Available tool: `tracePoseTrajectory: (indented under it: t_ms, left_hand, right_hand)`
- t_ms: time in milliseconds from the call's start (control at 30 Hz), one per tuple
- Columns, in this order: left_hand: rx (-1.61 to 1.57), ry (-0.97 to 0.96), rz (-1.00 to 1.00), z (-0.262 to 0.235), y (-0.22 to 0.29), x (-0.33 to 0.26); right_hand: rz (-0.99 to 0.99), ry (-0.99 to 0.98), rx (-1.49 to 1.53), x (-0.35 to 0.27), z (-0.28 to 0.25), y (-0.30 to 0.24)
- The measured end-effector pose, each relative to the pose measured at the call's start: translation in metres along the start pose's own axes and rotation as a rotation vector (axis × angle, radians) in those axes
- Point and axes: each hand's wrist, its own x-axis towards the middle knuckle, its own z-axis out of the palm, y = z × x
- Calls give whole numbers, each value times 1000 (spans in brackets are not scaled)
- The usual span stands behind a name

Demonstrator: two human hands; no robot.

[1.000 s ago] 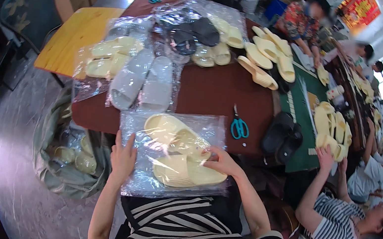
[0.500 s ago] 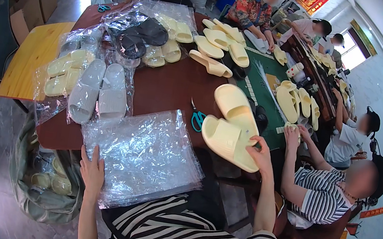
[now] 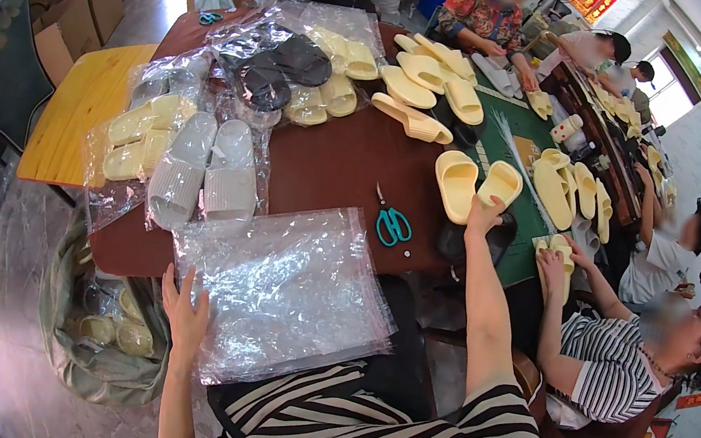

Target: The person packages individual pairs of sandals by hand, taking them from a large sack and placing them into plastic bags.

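Note:
With my right arm stretched out to the right side of the table, my right hand [image 3: 487,215] grips the near end of a pale yellow slipper [image 3: 501,184]. Its mate [image 3: 455,183] lies close beside it on the left. At the left edge of a stack of clear plastic bags [image 3: 283,300] is my left hand [image 3: 186,317], its fingers spread and nothing in it. The bags rest at the table's near edge, partly over my lap. Teal-handled scissors [image 3: 392,226] lie between the bags and the slippers.
Bagged grey slippers [image 3: 180,178], bagged yellow ones and bagged black ones [image 3: 302,60] cover the table's left and far side. Loose yellow slippers [image 3: 420,70] are heaped at the back. A sack [image 3: 60,347] stands below on the left. A co-worker in stripes [image 3: 612,361] sits at right.
My right hand has moved away and up with the slipper pair, from above the near table edge to the dark shoes by the green mat. My left hand has lifted slightly off the bags.

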Motion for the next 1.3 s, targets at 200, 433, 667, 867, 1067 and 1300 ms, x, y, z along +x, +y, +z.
tracePoseTrajectory:
  t_ms: [200, 433, 667, 867, 1067, 1300]
  left_hand:
    - [152, -92, 137, -18, 16, 8]
    - [148, -298, 297, -9, 36, 28]
    - [405, -219, 327, 1, 35, 20]
    - [301, -306, 303, 19, 20, 13]
    - [251, -280, 322, 18, 7, 11]
    - [261, -284, 332, 26, 10, 16]
  right_hand:
    - [-6, -623, 150, 10, -7, 22]
    - [-416, -546, -243, 17, -45, 26]
    - [-1016, -957, 8, -181, -48, -124]
    - [-1353, -1290, -116, -263, -6, -76]
    - [-1074, -1396, 61, -278, 61, -164]
    - [-1403, -1146, -34, -333, 153, -195]
